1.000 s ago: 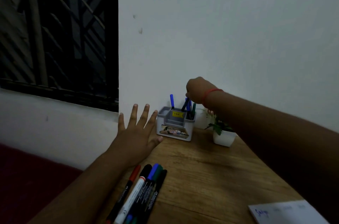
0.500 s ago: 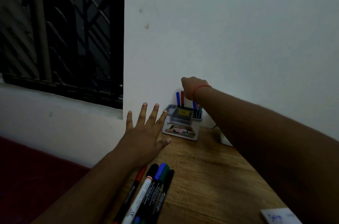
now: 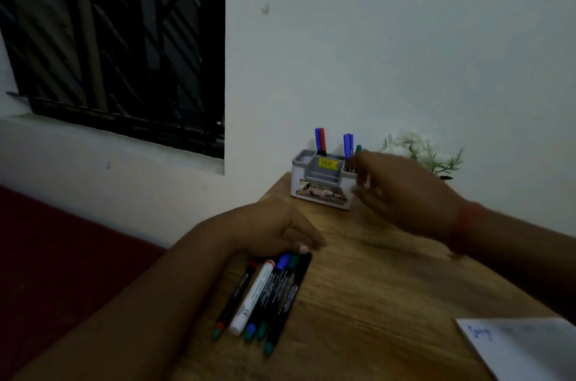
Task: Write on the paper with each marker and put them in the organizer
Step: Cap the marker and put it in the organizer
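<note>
- right hand point(image 3: 405, 190) motion-blurred, grip unreadable, covers organizer point(image 3: 321, 185) right end
- paper point(image 3: 523, 346) cropped at frame edge
- left hand point(image 3: 265, 232) hides marker point(image 3: 255, 296) caps

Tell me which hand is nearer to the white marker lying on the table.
Left. The left hand rests at the cap ends of the row of markers, just beyond the white marker. The right hand is farther off, empty, beside the organizer.

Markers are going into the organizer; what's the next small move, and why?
Probably pick one marker from the row with the left hand, which already rests on their caps. The right hand looks empty beside the organizer, and five markers remain untested.
</note>
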Demonstrator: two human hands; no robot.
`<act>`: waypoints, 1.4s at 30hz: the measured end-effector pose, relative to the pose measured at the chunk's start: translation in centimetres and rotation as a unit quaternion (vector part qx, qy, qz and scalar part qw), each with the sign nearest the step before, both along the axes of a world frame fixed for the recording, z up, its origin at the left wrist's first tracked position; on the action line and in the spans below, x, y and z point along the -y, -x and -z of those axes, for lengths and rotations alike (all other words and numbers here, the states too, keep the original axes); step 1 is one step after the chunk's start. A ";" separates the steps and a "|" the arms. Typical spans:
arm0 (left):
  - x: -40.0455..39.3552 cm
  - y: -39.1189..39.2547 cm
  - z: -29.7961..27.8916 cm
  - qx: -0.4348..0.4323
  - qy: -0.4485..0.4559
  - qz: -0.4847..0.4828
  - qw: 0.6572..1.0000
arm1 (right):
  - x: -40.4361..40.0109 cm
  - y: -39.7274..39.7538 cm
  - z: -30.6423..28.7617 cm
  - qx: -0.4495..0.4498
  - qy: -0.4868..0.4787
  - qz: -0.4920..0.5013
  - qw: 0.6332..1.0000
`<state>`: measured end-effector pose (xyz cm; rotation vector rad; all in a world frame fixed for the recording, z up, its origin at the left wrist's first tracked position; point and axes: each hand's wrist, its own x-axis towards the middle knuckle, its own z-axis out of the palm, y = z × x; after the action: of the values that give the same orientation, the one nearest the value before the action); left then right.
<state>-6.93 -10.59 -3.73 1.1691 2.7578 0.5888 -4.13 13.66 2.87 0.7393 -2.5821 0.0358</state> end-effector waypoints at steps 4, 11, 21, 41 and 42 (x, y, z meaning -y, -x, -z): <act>-0.3 -0.8 -0.6 0.039 -0.016 0.016 0.999 | -3.6 -4.7 2.2 0.076 0.012 0.021 0.997; -0.8 -1.5 -1.0 0.050 -0.008 0.053 0.997 | -10.9 -8.9 5.0 0.115 0.081 0.063 0.988; -2.1 -1.5 -0.8 0.032 0.014 0.056 0.998 | -18.0 -12.1 6.4 0.149 0.162 0.119 0.968; -12.8 -4.2 -4.2 0.029 -0.104 0.107 0.988 | -16.2 -14.7 6.2 0.139 0.179 0.015 0.974; -14.2 -4.1 -4.3 0.036 -0.110 0.116 0.986 | -16.1 -14.6 6.3 0.137 0.178 0.015 0.974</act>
<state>-2.82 3.57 0.55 1.4557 2.4962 0.9033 10.52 29.76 -3.43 0.5936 -2.7309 0.6157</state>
